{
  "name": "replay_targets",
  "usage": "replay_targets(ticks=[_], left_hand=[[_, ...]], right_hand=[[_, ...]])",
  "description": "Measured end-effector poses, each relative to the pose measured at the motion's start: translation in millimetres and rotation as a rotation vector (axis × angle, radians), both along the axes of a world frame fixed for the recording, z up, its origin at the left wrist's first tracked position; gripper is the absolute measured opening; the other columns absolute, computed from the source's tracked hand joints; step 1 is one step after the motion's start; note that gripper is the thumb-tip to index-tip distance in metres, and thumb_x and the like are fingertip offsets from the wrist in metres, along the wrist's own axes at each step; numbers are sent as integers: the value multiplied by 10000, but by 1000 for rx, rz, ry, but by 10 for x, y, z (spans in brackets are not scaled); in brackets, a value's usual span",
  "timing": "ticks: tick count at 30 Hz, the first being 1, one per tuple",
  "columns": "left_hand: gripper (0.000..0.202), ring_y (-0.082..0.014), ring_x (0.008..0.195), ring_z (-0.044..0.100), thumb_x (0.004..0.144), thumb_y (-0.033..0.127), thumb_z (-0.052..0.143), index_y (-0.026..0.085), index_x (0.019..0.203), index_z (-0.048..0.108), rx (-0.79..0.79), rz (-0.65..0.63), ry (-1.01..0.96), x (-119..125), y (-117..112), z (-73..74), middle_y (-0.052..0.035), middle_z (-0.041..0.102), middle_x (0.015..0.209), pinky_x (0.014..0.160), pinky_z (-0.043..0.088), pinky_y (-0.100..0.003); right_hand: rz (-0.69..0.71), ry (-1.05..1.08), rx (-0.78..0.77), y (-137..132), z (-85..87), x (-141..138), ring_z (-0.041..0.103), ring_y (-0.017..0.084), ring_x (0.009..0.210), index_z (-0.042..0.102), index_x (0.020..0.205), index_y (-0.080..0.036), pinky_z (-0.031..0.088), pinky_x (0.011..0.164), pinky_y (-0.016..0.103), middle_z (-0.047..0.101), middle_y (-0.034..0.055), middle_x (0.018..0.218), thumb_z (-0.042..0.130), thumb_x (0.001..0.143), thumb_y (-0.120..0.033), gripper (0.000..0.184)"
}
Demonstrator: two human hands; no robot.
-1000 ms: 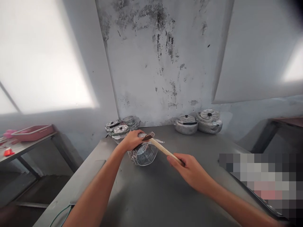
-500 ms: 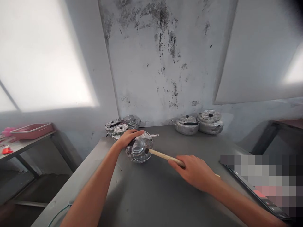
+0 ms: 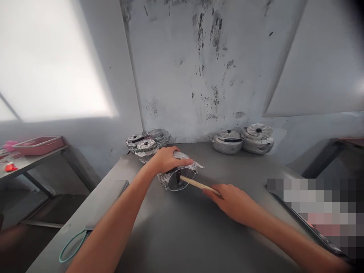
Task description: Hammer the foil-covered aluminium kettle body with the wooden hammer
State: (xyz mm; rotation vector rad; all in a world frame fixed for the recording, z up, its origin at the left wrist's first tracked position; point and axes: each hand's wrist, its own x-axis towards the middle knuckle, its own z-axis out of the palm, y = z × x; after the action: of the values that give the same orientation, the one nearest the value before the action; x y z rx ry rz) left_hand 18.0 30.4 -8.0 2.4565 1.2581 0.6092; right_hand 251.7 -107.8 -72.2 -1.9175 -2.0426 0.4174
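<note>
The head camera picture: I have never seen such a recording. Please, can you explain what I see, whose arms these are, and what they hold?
The camera sits on a person's head and looks forward and down, so both arms are that person's own. The left hand presses on a metal kettle lying on its side on the grey table. The right hand grips the wooden handle of a hammer; its head is inside the kettle's opening. Two lidded kettles stand by the wall, and more metal pots at the left corner.
</note>
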Motion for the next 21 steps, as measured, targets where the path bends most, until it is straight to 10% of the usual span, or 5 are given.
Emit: replay_targets(ticks=[11, 21], left_hand=[[897, -323, 1030, 674, 643, 883, 609, 234, 1261, 642, 108, -132, 106, 117, -274, 111, -67, 727, 1146, 814, 510, -369], [901, -309, 1018, 667, 627, 875, 634, 230, 1255, 655, 123, -120, 35, 109, -220, 61, -66, 730, 1114, 816, 516, -381]], right_hand=[[180, 561, -458, -67, -11, -70, 600, 109, 547, 497, 875, -207, 552, 481, 239, 551, -22, 756, 341, 1026, -524, 384], [98, 382, -346, -116, 3, -160, 508, 112, 460, 449, 873, -237, 420, 421, 247, 535, -39, 660, 290, 1036, -456, 316]])
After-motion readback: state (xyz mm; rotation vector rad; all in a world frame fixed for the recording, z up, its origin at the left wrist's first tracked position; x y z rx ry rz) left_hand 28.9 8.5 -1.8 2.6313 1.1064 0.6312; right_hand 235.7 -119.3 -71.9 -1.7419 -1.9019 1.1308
